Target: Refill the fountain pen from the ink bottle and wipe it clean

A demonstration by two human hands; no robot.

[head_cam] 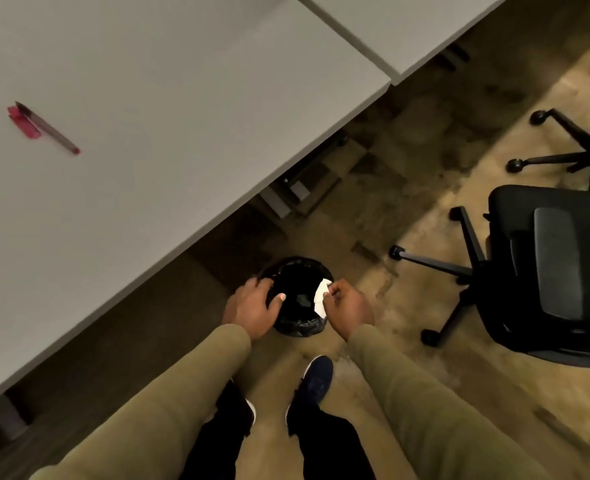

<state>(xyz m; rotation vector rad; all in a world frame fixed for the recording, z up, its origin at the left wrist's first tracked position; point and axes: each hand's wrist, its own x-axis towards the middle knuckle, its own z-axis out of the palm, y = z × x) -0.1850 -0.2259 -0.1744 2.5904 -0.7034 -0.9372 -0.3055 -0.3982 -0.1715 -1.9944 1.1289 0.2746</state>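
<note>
The fountain pen (49, 129) lies on the grey table (155, 140) at the far left, its dark nib end resting by a red-stained scrap (25, 122). I stand over a small black-lined waste bin (298, 325) on the floor. My left hand (253, 308) grips the bin's left rim, thumb over the opening. My right hand (347, 306) pinches a white tissue (321, 296) at the bin's right rim, above the opening. No ink bottle is in view.
A black office chair (543, 271) stands on the floor to the right, its wheeled legs reaching toward the bin. A second chair base (570, 147) sits farther back. My feet (316, 379) are just behind the bin. A second table (407, 26) adjoins at top.
</note>
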